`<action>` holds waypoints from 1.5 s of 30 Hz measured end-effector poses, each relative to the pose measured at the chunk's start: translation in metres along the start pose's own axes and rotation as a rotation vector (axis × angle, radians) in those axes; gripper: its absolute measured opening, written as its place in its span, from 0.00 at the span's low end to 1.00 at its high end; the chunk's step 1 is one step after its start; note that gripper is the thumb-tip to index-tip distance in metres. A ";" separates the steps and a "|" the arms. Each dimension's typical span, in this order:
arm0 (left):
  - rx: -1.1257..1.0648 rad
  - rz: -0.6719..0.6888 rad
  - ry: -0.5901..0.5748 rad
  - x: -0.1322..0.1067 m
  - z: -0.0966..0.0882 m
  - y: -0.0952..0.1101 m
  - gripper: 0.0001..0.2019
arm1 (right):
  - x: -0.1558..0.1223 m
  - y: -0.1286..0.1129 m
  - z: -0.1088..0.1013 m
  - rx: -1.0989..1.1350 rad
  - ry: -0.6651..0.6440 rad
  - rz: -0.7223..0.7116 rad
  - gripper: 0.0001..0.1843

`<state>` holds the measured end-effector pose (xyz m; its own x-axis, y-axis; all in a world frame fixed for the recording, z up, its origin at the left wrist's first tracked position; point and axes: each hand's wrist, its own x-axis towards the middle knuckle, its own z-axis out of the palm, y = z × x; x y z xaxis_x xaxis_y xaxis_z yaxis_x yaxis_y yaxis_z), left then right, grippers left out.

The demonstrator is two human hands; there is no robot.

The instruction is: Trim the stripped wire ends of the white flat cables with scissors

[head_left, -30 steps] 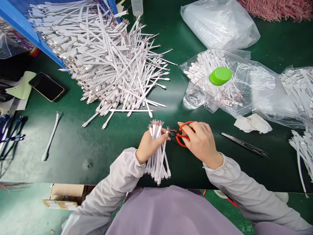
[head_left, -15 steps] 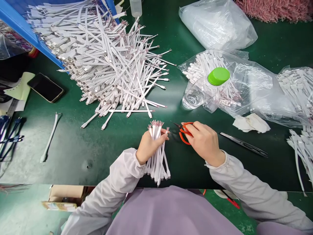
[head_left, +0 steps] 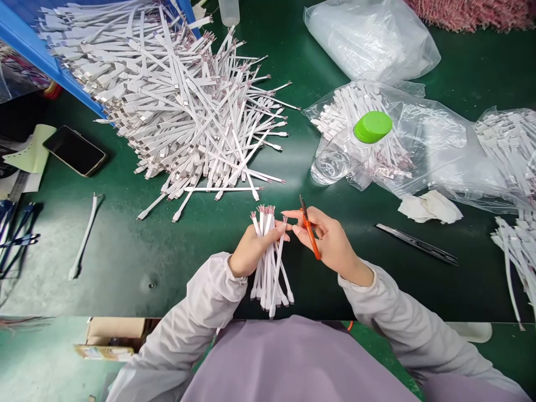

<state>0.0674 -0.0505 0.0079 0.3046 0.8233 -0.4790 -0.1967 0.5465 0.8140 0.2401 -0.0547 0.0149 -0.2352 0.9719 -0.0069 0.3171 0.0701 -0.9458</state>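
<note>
My left hand (head_left: 256, 245) is closed around a bundle of short white flat cables (head_left: 264, 273). Their stripped ends, with thin reddish wires, point away from me, and the plug ends hang toward the table edge. One cable (head_left: 278, 268) lies apart from the rest, under my left thumb. In my right hand (head_left: 330, 240) is a pair of orange-handled cutters (head_left: 310, 231), blades pointing away from me. The right index finger and thumb reach close to the separated cable's wire end; whether they touch it I cannot tell.
A large heap of white cables (head_left: 184, 111) spills from a blue bin (head_left: 62, 72). A phone (head_left: 75, 151) and one loose cable (head_left: 86, 240) lie left. To the right are a green-capped bottle (head_left: 372, 127), plastic bags (head_left: 372, 44), crumpled tissue (head_left: 430, 206) and a black-and-silver tool (head_left: 416, 244).
My right hand has moved left to the bundle, and the cutters have turned from pointing left to pointing away from me. My left hand keeps its grip on the cables.
</note>
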 end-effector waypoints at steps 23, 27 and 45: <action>0.094 0.082 -0.005 0.001 -0.003 -0.007 0.19 | -0.034 -0.025 0.010 0.639 -0.351 0.593 0.18; 0.117 0.094 0.000 0.000 -0.002 -0.006 0.19 | -0.031 -0.024 0.013 0.659 -0.329 0.614 0.18; 0.007 -0.093 -0.055 0.000 0.000 -0.002 0.17 | -0.012 -0.019 0.005 0.052 0.186 0.249 0.10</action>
<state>0.0675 -0.0513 0.0065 0.3718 0.7593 -0.5340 -0.1584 0.6187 0.7695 0.2319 -0.0687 0.0311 0.0172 0.9825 -0.1856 0.2952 -0.1824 -0.9379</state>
